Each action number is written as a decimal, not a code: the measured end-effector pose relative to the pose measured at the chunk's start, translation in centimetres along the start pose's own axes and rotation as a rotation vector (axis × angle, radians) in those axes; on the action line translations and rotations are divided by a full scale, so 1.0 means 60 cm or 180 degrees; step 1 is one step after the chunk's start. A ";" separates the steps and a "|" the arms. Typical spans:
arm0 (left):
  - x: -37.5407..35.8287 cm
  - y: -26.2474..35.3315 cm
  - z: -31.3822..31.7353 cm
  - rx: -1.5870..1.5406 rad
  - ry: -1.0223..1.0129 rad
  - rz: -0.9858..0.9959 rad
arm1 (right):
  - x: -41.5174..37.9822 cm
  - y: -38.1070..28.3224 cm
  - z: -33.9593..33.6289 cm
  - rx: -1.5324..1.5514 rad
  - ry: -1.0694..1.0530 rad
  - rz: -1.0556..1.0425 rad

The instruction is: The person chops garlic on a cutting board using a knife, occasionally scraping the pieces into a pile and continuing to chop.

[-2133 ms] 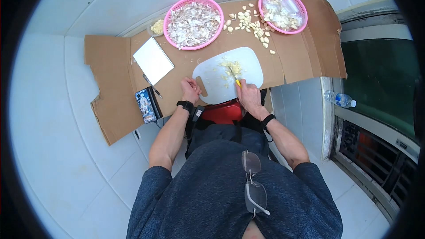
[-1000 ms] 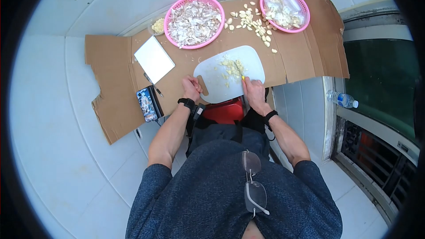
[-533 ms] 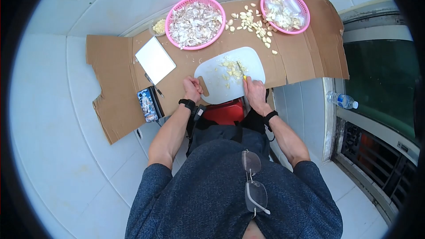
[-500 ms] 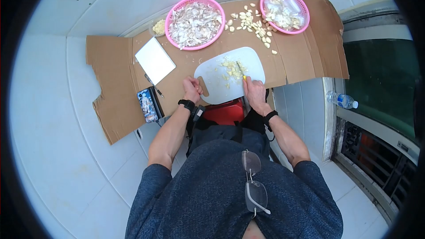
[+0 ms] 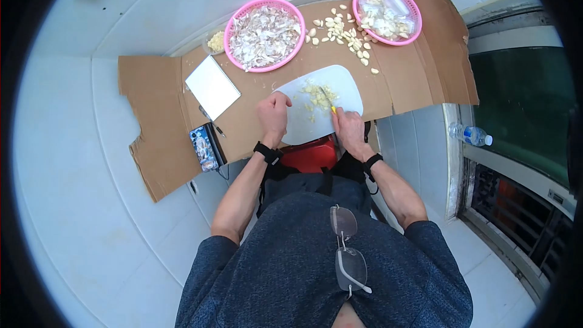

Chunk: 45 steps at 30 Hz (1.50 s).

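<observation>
The right hand (image 5: 350, 130) clamps a knife (image 5: 333, 110) (yellow-handled) at chopped garlic (image 5: 314, 95) on the board (image 5: 348, 90); the left hand (image 5: 273, 114), grip unclear, overlaps the board's left end.

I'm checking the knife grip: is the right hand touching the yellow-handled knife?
Touching: the head view shows the yellow-handled knife running into the curled right hand.

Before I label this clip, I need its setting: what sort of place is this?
Possibly a makeshift food-preparation corner: the white cutting board holds chopped garlic, cardboard lies underneath, and a pale tiled wall stands behind.
</observation>
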State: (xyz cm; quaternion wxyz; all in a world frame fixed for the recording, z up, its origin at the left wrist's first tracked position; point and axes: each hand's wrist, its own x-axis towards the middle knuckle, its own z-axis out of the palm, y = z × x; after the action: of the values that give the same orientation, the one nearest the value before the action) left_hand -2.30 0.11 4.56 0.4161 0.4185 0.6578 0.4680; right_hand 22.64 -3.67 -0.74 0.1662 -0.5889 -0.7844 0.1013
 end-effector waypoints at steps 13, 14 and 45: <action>-0.019 0.009 0.010 0.0441 -0.0177 0.0685 | -0.001 0.001 -0.014 0.0093 -0.0082 -0.0263; -0.022 0.011 0.008 0.0376 -0.0122 0.0695 | -0.003 -0.001 -0.015 0.0089 -0.0039 -0.0289; -0.025 -0.004 -0.017 0.0054 -0.0625 0.0338 | 0.019 -0.019 0.004 0.0082 0.0100 -0.0187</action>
State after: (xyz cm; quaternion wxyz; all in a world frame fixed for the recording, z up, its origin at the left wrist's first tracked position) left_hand -2.84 -1.61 4.75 0.4496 0.5001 0.5947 0.4405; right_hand 21.23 -2.88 -0.40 0.1890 -0.5649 -0.7973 0.0972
